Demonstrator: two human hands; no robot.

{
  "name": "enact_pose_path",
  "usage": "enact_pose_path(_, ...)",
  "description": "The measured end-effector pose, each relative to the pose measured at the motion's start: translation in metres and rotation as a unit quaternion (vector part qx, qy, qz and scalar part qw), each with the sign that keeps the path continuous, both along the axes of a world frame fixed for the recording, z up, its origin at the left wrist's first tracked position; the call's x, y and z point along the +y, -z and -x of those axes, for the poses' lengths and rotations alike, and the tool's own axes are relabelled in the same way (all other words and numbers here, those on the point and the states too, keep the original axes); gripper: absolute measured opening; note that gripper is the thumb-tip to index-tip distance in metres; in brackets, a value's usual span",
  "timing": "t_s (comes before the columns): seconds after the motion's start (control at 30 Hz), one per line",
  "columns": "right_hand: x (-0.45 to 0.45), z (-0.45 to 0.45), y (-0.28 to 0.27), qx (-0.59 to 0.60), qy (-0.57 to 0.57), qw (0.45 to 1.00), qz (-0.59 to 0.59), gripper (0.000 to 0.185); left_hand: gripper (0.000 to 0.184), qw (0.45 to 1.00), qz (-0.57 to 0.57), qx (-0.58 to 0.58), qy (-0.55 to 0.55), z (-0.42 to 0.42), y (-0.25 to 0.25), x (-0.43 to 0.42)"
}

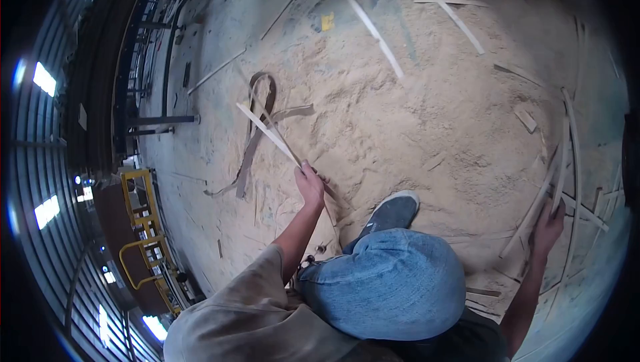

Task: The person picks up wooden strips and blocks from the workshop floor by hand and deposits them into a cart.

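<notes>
My left hand [311,185] is closed around the near end of thin wooden strips [270,133], which point away to the upper left over the dusty floor. A dark curved band [252,155] with a loop at its far end lies beneath and beside those strips. Over at the right, my right hand [548,227] has its fingers wrapped around pale wooden strips [559,169] that fan out above it. Its grip is partly in shadow. Between the hands are my bent knee in jeans [393,282] and one dark shoe [395,213].
Sawdust [427,132] covers much of the floor. Several loose wooden strips [370,25] lie scattered farther off, and a small wood block [526,121] rests at the right. On the left stand a yellow metal frame [139,195] and a dark rack with legs [163,121].
</notes>
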State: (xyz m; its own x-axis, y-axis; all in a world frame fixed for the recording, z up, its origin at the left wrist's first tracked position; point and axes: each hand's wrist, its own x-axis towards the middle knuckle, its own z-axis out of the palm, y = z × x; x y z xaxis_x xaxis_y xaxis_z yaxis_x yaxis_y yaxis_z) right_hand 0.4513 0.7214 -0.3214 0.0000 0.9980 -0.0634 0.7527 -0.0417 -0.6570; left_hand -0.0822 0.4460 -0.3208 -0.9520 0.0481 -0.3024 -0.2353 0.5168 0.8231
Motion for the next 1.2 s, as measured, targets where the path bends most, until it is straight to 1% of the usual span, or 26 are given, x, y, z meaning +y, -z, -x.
enact_pose_path(0.07,0.009,0.003,0.005,0.018,0.014,1.000,0.003,0.041,0.029,0.995,0.077,0.028,0.054,-0.008,0.006,0.013)
enact_pose_path(0.1,0.009,0.014,-0.002,0.030,0.029,0.999,0.009,0.043,0.028,0.988,0.120,0.037,0.085,-0.016,0.011,0.016)
enact_pose_path(0.17,0.003,0.031,-0.014,0.057,0.042,0.997,-0.005,0.044,0.030,0.951,0.143,0.216,0.167,-0.017,0.020,0.026)
enact_pose_path(0.23,-0.006,0.044,-0.023,0.058,0.018,0.998,-0.002,0.046,0.031,0.906,0.152,0.341,0.198,-0.003,0.019,0.048)
enact_pose_path(0.27,-0.010,0.048,-0.028,0.047,0.016,0.999,0.001,0.046,0.032,0.903,0.170,0.344,0.192,-0.004,0.001,0.069)
enact_pose_path(0.33,-0.016,0.056,-0.032,0.033,-0.076,0.996,-0.044,0.036,0.035,0.875,0.165,0.396,0.226,0.031,-0.031,0.113)
enact_pose_path(0.37,-0.012,0.059,-0.034,0.027,-0.079,0.995,-0.050,0.036,0.039,0.868,0.178,0.391,0.250,0.052,-0.050,0.138)
enact_pose_path(0.4,-0.002,0.063,-0.039,0.041,-0.055,0.997,-0.027,0.039,0.047,0.874,0.212,0.349,0.265,0.075,-0.067,0.164)
enact_pose_path(0.47,0.009,0.064,-0.055,0.065,-0.006,0.998,0.026,0.043,0.055,0.902,0.207,0.208,0.315,0.103,-0.086,0.209)
enact_pose_path(0.5,0.016,0.066,-0.061,0.061,-0.006,0.998,0.012,0.043,0.055,0.906,0.193,0.210,0.314,0.100,-0.083,0.229)
enact_pose_path(0.57,0.028,0.069,-0.062,0.056,0.002,0.998,0.019,0.043,0.061,0.920,0.209,0.101,0.317,0.083,-0.077,0.272)
enact_pose_path(0.6,0.033,0.068,-0.063,0.054,0.013,0.998,0.021,0.043,0.061,0.919,0.192,0.106,0.328,0.081,-0.072,0.288)
enact_pose_path(0.67,0.025,0.065,-0.067,0.040,0.025,0.999,-0.016,0.040,0.068,0.911,0.213,0.083,0.343,0.069,-0.035,0.321)
enact_pose_path(0.7,0.016,0.061,-0.065,0.026,0.027,0.999,-0.034,0.038,0.071,0.898,0.233,0.126,0.352,0.077,-0.011,0.336)
enact_pose_path(0.73,0.009,0.051,-0.059,0.014,0.053,0.998,-0.039,0.038,0.074,0.881,0.253,0.167,0.364,0.091,0.011,0.351)
enact_pose_path(0.77,0.000,0.037,-0.051,0.017,0.080,0.997,-0.004,0.040,0.074,0.881,0.268,0.160,0.356,0.097,0.027,0.366)
enact_pose_path(0.8,-0.013,0.020,-0.045,0.018,0.114,0.993,0.033,0.041,0.072,0.866,0.268,0.141,0.397,0.100,0.034,0.377)
enact_pose_path(0.83,-0.028,0.003,-0.040,-0.001,0.153,0.988,0.037,0.041,0.070,0.877,0.255,0.124,0.387,0.099,0.043,0.385)
enact_pose_path(0.9,-0.046,-0.016,-0.033,-0.060,0.159,0.984,0.056,0.045,0.063,0.851,0.259,0.194,0.413,0.086,0.036,0.386)
enact_pose_path(0.93,-0.051,-0.012,-0.041,-0.067,0.180,0.979,0.061,0.045,0.061,0.845,0.233,0.121,0.466,0.101,0.044,0.391)
enact_pose_path(1.0,-0.052,0.006,-0.061,-0.001,0.216,0.969,0.122,0.045,0.058,0.841,0.268,0.150,0.444,0.127,0.074,0.399)
enact_pose_path(1.03,-0.056,0.009,-0.052,-0.002,0.227,0.966,0.124,0.045,0.058,0.836,0.268,0.151,0.454,0.132,0.082,0.398)
enact_pose_path(1.1,-0.056,0.022,-0.014,-0.084,0.176,0.980,0.029,0.044,0.052,0.855,0.213,0.167,0.443,0.148,0.085,0.392)
enact_pose_path(1.13,-0.045,0.029,-0.004,-0.123,0.140,0.982,-0.026,0.044,0.052,0.858,0.209,0.170,0.437,0.155,0.079,0.389)
enact_pose_path(1.17,-0.033,0.035,-0.002,-0.118,0.134,0.983,-0.034,0.044,0.051,0.858,0.202,0.168,0.442,0.156,0.071,0.386)
enact_pose_path(1.2,-0.024,0.036,0.001,-0.108,0.131,0.985,-0.011,0.043,0.050,0.856,0.196,0.164,0.449,0.155,0.067,0.384)
